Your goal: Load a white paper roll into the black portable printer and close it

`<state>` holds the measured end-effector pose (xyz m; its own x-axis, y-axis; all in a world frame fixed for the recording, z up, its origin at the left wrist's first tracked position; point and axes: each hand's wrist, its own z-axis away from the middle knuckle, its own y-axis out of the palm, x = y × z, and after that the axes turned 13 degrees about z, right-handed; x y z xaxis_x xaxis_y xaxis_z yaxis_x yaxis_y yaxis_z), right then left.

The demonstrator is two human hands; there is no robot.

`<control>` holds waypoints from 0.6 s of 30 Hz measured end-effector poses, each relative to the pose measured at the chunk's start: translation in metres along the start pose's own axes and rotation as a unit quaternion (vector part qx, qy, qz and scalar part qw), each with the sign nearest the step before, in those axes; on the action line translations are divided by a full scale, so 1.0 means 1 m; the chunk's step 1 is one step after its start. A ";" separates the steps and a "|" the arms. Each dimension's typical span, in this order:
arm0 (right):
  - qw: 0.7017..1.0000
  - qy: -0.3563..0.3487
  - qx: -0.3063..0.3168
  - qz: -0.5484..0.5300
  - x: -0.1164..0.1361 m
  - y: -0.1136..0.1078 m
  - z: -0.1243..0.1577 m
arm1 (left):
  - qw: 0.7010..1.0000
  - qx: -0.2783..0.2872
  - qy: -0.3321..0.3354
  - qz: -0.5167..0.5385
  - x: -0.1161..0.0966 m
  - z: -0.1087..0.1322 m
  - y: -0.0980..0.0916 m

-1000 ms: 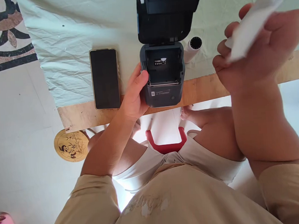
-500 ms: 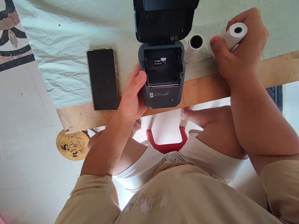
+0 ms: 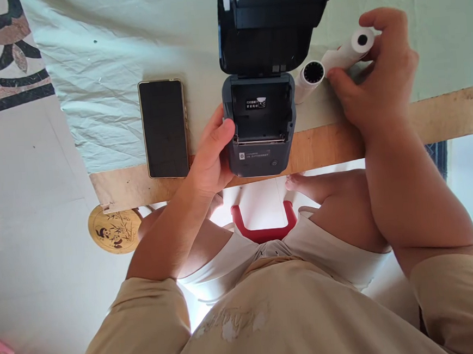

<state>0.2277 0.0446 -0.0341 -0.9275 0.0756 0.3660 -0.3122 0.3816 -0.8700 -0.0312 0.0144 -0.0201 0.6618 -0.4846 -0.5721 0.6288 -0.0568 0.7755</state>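
My left hand is closed on the left side of a dark grey label printer, thumb on its top edge. The printer's black lid stands flipped up, and its inner bay shows a small printed sticker. My right hand has its fingers curled about a white paper roll, the thumb by the roll's near end and the index finger along its far side. Between printer and right hand, a second white roll with a dark, toothed-looking core stands on the cloth, close to the first roll.
A phone with a dark screen lies left of the printer. Pale green cloth covers the table, whose bare wooden edge runs along the front. A round yellow panda-print piece is below the left corner.
The paper roll in my right hand has tipped and shifted left, closer to the standing roll, and my fingers have spread somewhat. The printer has moved slightly right and nearer to me.
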 end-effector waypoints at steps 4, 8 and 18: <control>0.999 -0.036 -0.005 -0.011 0.002 -0.004 0.002 | 1.000 -0.010 0.006 -0.002 0.000 0.000 0.000; 0.981 -0.113 -0.130 -0.084 0.016 -0.013 0.013 | 1.000 -0.005 -0.009 0.002 -0.002 0.002 0.001; 0.985 -0.133 0.104 -0.028 0.055 0.004 0.027 | 0.998 -0.058 -0.031 -0.020 -0.003 0.003 0.004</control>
<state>0.1704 0.0253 -0.0261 -0.9203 -0.1944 0.3395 -0.3735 0.1791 -0.9102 -0.0321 0.0135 -0.0142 0.6112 -0.5375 -0.5809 0.6988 0.0220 0.7150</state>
